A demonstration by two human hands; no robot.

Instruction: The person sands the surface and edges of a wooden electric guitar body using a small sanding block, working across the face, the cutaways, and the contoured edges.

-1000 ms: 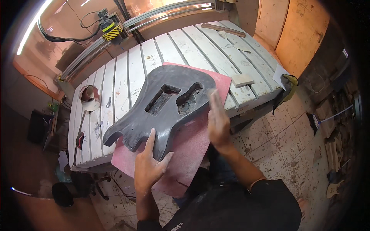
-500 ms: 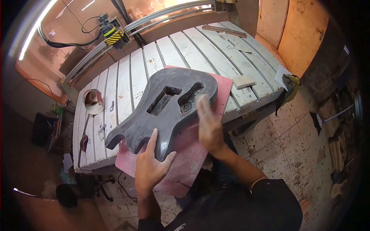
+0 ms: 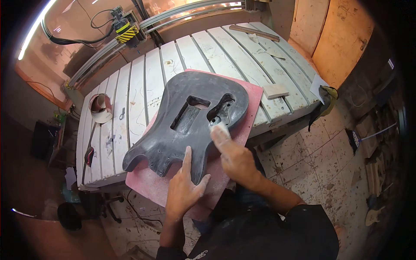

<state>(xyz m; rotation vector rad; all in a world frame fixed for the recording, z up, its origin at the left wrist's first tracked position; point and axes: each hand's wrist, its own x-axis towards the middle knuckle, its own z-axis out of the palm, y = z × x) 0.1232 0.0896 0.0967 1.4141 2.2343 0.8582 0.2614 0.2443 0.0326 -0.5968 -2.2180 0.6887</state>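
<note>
A dark grey electric guitar body (image 3: 190,145) with cut-out cavities lies tilted on a pink sheet (image 3: 151,188). My left hand (image 3: 183,190) rests at its near edge, index finger stretched along the surface and thumb spread aside. Just right of the centre, my right hand (image 3: 237,159) presses its fingertips on the body below the right-hand cavity. Those fingers are held together, with something pale and dusty at their tips, blurred; whether it is a thin pad or only dust I cannot make out.
The slatted white table (image 3: 130,106) carries a roll of sanding paper (image 3: 102,108), a pale block (image 3: 275,91) and a wooden strip (image 3: 254,33). Behind stands a machine gantry with a striped spindle (image 3: 126,34). A dark cloth (image 3: 323,104) hangs at the right corner.
My right hand has moved from the body's right edge down and left, onto the surface below the cavity. The guitar body has turned slightly, its lower end shifting right along with my left hand.
</note>
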